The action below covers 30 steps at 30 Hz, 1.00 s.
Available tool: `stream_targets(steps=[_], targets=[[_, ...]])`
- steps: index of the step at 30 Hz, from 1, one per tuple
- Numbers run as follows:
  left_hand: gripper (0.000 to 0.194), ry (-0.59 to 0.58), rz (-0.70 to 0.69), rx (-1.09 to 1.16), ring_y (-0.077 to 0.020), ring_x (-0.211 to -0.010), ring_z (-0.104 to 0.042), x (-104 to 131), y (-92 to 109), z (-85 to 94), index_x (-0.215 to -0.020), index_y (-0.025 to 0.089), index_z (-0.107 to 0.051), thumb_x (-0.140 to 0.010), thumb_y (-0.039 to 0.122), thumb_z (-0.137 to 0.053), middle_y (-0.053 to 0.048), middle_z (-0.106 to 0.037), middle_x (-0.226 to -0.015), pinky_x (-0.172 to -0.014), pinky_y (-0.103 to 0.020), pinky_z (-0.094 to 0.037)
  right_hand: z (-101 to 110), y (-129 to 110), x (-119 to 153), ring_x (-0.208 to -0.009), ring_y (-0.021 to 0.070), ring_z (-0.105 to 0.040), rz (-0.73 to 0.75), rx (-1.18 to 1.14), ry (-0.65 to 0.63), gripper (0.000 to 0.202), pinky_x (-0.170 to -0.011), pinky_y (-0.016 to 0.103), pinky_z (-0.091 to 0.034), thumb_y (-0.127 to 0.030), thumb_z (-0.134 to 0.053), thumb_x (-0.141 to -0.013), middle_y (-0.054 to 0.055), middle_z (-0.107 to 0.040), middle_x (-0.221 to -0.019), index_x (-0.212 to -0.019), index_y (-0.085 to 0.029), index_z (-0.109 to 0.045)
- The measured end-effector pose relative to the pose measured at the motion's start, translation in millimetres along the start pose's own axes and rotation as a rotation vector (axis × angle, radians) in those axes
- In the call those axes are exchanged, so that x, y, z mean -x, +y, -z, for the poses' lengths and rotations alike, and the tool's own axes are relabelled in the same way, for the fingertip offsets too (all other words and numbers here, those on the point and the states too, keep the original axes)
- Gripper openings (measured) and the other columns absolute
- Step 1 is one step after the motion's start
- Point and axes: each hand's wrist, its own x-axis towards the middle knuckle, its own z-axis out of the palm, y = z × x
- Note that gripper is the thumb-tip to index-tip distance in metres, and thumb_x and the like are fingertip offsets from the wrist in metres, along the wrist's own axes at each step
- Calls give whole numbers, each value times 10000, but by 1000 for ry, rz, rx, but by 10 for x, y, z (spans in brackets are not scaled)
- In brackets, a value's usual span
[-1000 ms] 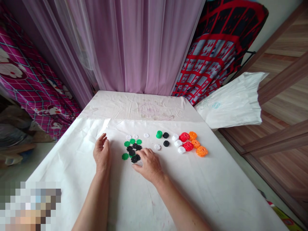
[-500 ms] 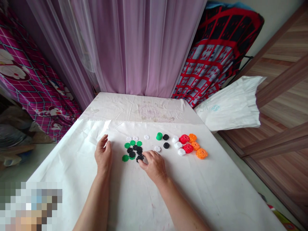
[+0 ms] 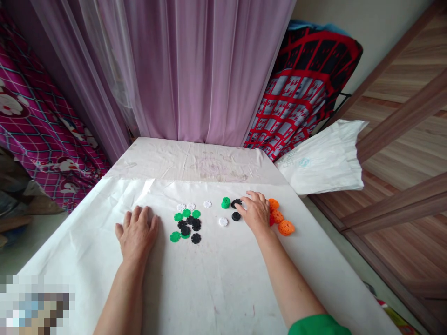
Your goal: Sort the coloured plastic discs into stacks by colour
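My left hand lies palm down on the white cloth, fingers spread, holding nothing. To its right is a loose group of green discs and black discs with notched edges; some overlap. White discs lie behind and beside them. My right hand pinches a black disc at the back, right beside a green stack. Another black disc or stack sits just in front. Orange stacks stand right of my right hand, which hides most of the red and white stacks.
The white-covered table reaches back to a purple curtain. A white bag hangs at the right rear edge, near a red patterned cloth. Wooden doors stand on the right.
My right hand has moved from the loose black discs back and right to the black stack. My left hand has turned palm down, spread its fingers and shifted left. The view has shifted slightly.
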Motion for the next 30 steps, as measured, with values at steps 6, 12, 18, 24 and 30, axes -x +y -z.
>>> stream_targets(steps=[6, 12, 18, 24, 30], targets=[[512, -10, 11, -15, -374, -1384, -359, 0, 5, -3, -1306, 204, -573, -932, 463, -339, -147, -482, -1485, -1091, -602, -260, -71, -2, -26, -1219, 301, -444, -5, 5, -46, 159, -928, 440, -381, -367, -686, -838, 92, -613, -1298, -919, -255, -764], [497, 2, 17, 7, -377, -1384, -355, -15, -29, -46, -1303, 224, -582, -921, 464, -373, -139, -483, -1490, -1096, -612, -244, -6, -22, -26, -1217, 310, -469, -19, 13, -44, 212, -928, 449, -396, -360, -679, -852, 115, -618, -1306, -1007, -231, -746], [474, 25, 13, 6, -356, -1382, -358, -10, -19, -52, -1299, 240, -586, -917, 443, -390, -128, -496, -1478, -1100, -593, -239, 103, -167, 228, -987, 221, -603, 56, -166, 52, 191, -893, 348, -433, -258, -544, -928, 73, -721, -1045, -906, -220, -730], [501, 14, -8, -13, -359, -1386, -366, -1, -15, -54, -1295, 217, -586, -935, 460, -336, -135, -498, -1477, -1099, -582, -250, 42, -791, 692, -857, 173, -634, 235, -374, -48, 146, -821, 282, -452, -197, -556, -900, 21, -714, -885, -839, -234, -683], [507, 7, -4, -7, -362, -1394, -362, 1, 5, -44, -1311, 200, -580, -934, 445, -346, -148, -484, -1490, -1106, -590, -245, -3, -1148, 781, -926, 198, -638, 171, -370, -188, 130, -826, 302, -459, -225, -682, -805, 21, -716, -957, -933, -231, -655]])
